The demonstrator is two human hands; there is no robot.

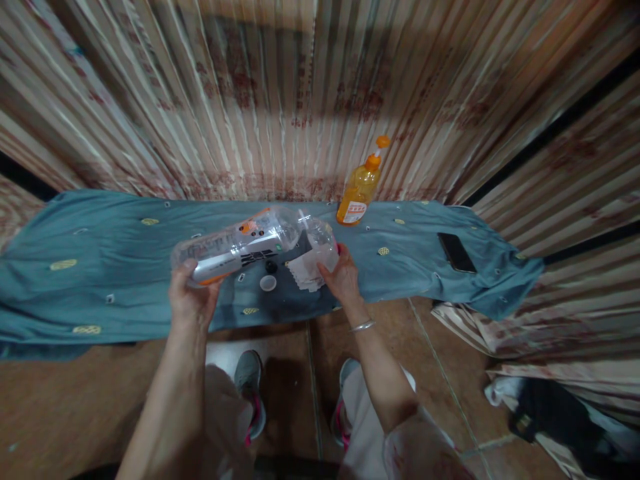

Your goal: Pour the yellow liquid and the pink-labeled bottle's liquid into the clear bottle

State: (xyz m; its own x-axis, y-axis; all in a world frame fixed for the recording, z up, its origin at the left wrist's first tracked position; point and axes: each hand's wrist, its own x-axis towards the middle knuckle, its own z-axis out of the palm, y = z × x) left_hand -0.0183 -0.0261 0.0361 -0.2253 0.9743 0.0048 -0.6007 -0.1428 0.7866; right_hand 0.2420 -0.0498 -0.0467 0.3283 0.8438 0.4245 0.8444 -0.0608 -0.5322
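My left hand [193, 287] is wrapped round the base of a large clear plastic bottle [235, 245] with a silver and orange label. The bottle lies tilted in the air, its narrow end raised to the right. My right hand [341, 272] grips a smaller clear plastic container [323, 233] together with a white paper piece [307, 268] that has a scalloped edge. The container's opening meets or nearly meets the bottle's narrow end; I cannot tell whether they touch. Below them on the cloth lie a white cap [268, 283] and a small black cap-like piece [271, 267].
An orange pump bottle [357, 193] stands at the back of the cloth-covered table [125, 267]. A black phone [456, 252] lies at the right. Striped curtains [250, 100] hang behind. Dark and white cloth items [555, 413] lie on the tiled floor at right.
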